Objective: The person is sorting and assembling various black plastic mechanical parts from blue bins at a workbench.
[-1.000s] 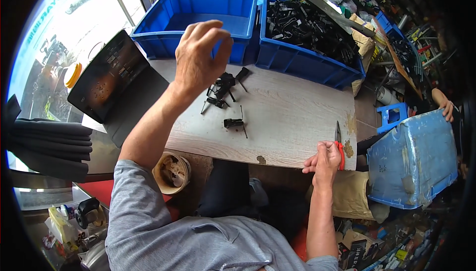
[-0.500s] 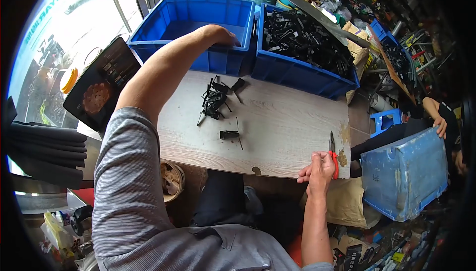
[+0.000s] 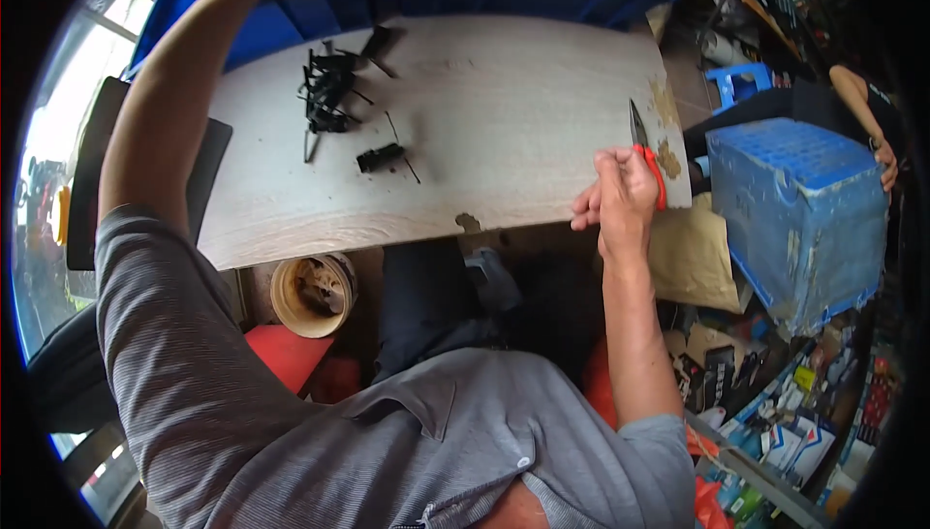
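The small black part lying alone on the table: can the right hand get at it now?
Probably yes. The right hand holds red-handled cutters at the table edge, and only bare tabletop lies between it and the small black part.

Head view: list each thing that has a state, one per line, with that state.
Right hand: closed on the red-handled cutters, at the table's near right edge.
Cutters: held, tip pointing away, blades look shut.
Left hand: out of view, arm reaching over the left blue bin.
Black parts pile: loose on the table.
Single black part: lying apart from the pile.
Blue crate: beside the table, upside down.
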### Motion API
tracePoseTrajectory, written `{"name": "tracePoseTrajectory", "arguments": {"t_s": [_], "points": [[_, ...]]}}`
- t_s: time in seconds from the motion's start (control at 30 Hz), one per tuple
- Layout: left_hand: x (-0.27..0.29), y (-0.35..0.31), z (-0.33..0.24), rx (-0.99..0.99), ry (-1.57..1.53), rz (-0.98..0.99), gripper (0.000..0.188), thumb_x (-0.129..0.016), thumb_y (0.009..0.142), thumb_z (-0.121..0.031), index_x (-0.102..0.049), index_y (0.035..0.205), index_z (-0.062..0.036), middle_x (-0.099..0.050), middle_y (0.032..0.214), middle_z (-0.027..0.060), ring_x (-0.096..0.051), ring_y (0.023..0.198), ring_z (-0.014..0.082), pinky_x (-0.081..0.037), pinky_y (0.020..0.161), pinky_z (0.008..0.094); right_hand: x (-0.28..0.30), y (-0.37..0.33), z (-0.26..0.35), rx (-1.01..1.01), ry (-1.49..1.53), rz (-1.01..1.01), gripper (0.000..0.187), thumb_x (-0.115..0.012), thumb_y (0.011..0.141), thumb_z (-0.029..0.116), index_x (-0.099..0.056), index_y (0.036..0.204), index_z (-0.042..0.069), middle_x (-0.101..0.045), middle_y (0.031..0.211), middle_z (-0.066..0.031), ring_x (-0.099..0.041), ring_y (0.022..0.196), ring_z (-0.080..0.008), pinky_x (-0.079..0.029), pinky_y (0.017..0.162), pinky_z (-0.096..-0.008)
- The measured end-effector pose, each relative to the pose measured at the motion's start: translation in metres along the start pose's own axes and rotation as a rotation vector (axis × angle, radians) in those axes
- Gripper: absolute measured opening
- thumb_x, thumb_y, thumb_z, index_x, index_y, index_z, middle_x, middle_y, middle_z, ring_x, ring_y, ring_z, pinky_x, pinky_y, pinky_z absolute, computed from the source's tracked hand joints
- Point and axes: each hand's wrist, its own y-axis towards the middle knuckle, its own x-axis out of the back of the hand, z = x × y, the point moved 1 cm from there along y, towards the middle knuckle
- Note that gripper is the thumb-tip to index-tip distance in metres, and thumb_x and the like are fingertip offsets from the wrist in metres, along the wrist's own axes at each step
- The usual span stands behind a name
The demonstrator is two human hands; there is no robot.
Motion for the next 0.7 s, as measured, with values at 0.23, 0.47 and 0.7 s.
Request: {"name": "tracePoseTrajectory", "arguments": {"t_s": [0.23,0.47,0.7], "points": [[0.004,0.01,-0.014,-0.002,-0.419,0.084,0.052,-0.059,0.092,-0.056,-0.068,0.12,-0.0139,-0.071,0.113,0.0022,-0.064,0.094,0.0111,-0.05,0.09,0.0307,0.007,0.007,0.012,-0.021,-0.014,-0.017,0.016,-0.059,0.095,0.016,-0.056,0.097,0.0,-0.049,0.053,-0.0033,-0.056,0.042,-0.0136,-0.046,0.034,-0.0261],[-0.001,-0.015,-0.032,-0.123,-0.338,0.064,0.051,-0.06,0.093,-0.051,-0.067,0.121,-0.0092,-0.068,0.121,0.0034,-0.063,0.1,0.012,-0.048,0.094,0.0294,0.011,0.009,0.013,-0.02,-0.003,0.006,0.018,-0.06,0.094,0.017,-0.056,0.097,0.0,-0.049,0.053,-0.003,-0.056,0.043,-0.0133,-0.046,0.034,-0.0263],[-0.019,0.062,-0.006,-0.789,-0.638,0.835,0.056,-0.057,0.094,-0.055,-0.062,0.131,-0.0125,-0.063,0.13,0.0023,-0.059,0.109,0.0146,-0.045,0.099,0.0318,0.014,0.019,0.009,-0.048,-0.016,0.014,0.018,-0.06,0.095,0.017,-0.056,0.097,0.0,-0.049,0.053,-0.0024,-0.056,0.042,-0.0135,-0.045,0.033,-0.0255]]}}
